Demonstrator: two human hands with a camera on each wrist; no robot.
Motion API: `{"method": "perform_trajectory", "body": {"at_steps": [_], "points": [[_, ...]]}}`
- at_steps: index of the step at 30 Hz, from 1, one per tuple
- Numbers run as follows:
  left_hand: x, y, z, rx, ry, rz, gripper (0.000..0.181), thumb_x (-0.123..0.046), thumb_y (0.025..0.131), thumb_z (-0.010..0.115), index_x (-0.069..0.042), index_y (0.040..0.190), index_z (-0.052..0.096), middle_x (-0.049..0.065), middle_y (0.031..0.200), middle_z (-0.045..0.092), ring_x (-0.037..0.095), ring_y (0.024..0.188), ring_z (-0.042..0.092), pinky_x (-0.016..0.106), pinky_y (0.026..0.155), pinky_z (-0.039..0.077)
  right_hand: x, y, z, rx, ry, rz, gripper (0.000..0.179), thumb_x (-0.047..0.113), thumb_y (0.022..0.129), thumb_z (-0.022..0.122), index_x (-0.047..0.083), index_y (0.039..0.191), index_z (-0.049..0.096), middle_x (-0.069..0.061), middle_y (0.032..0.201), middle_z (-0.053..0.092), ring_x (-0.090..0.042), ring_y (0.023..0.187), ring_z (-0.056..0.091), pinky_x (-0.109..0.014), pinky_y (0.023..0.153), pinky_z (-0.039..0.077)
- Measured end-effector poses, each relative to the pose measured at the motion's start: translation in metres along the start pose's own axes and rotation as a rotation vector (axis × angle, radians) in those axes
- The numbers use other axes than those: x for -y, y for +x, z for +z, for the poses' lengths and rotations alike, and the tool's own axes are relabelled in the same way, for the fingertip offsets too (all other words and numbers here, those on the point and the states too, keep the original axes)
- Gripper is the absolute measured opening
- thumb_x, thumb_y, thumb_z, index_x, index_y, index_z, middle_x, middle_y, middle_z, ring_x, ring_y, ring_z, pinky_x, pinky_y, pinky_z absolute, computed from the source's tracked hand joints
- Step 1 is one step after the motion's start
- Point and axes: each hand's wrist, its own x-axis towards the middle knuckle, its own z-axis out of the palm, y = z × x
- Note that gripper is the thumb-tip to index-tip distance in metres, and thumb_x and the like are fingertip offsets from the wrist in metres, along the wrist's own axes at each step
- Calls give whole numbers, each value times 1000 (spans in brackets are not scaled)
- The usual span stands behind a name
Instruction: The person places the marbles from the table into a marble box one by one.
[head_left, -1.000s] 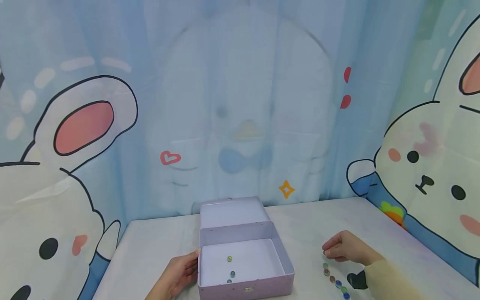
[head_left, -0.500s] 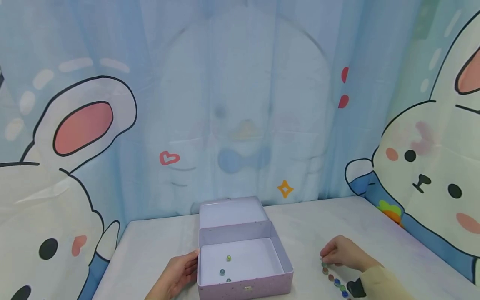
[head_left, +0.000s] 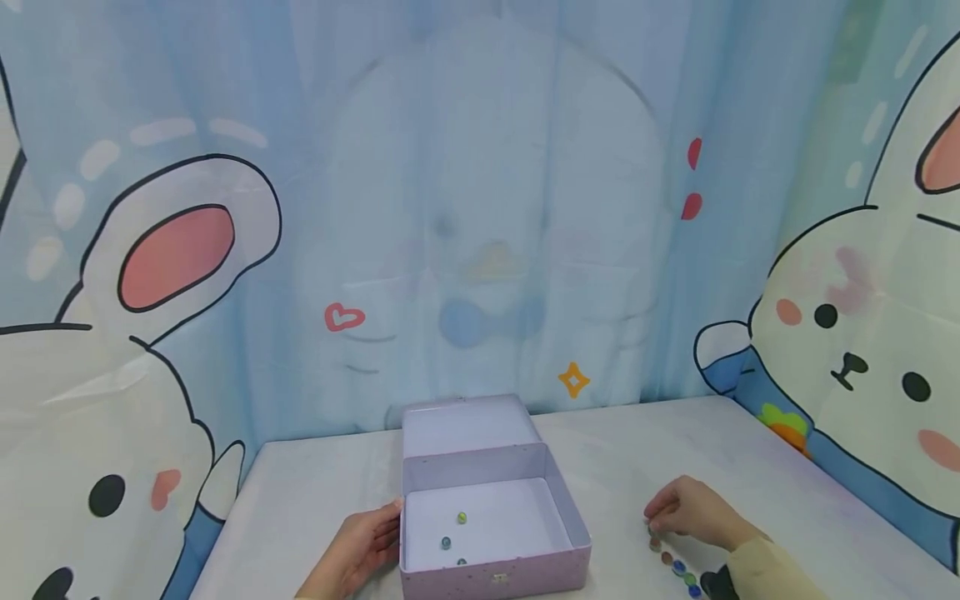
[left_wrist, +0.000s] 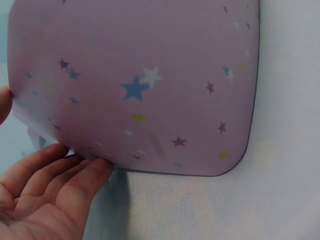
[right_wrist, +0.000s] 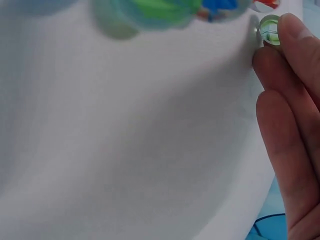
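A lilac box with a star print stands on the table, its lid laid back. Inside lie a yellow-green marble, a bluish marble and another marble partly behind the front wall. My left hand touches the box's left wall; in the left wrist view its fingertips meet the starred surface. To the right of the box, my right hand pinches a clear green glass marble between thumb and forefinger, at the far end of a marble row.
A dark object sits at my right wrist, beside the marble row. White cloth covers the table. A blue curtain with printed rabbits hangs behind it and along the sides.
My right hand has come slightly nearer to me, down to the far end of the row. Inside the box the bluish marble has rolled left. The left hand stays on the box.
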Motion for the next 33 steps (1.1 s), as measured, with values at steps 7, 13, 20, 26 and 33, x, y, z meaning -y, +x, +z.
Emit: {"method": "perform_trajectory", "body": {"at_steps": [7,13,20,26,33], "points": [[1,1,0,12,-1,4,68,-29,103,61,23,141,40,36,142,54,42,134,56,52,111,51,13,-7,-20,-12,51,-47,21,7,86,80,-2,105,74,-4,93,77,-17,84,69,-41,81,65],[0,3,2,-8,-9,-20,68,-28,104,60,22,143,38,37,150,44,49,143,43,54,114,47,45,-16,-49,-63,32,-122,23,7,86,80,-3,105,74,-6,95,77,-21,86,71,-42,80,65],[-1,4,1,-15,-2,-20,66,-27,104,59,23,143,38,37,149,44,49,142,44,55,114,46,96,-17,-45,-63,32,-253,17,8,86,80,1,101,76,-7,94,78,-20,84,73,-40,78,66],[0,5,-2,-14,-18,-13,65,-27,103,61,21,142,40,36,146,50,46,139,49,53,112,49,148,-7,-20,-12,60,-379,17,9,86,81,1,101,77,-7,93,78,-18,82,73,-39,77,66],[0,6,-1,-3,-23,-11,65,-25,103,61,22,142,40,36,147,48,47,140,48,53,112,49,195,4,12,58,62,-499,15,5,84,82,-1,96,78,-5,84,77,-15,76,72,-33,70,65]]}}
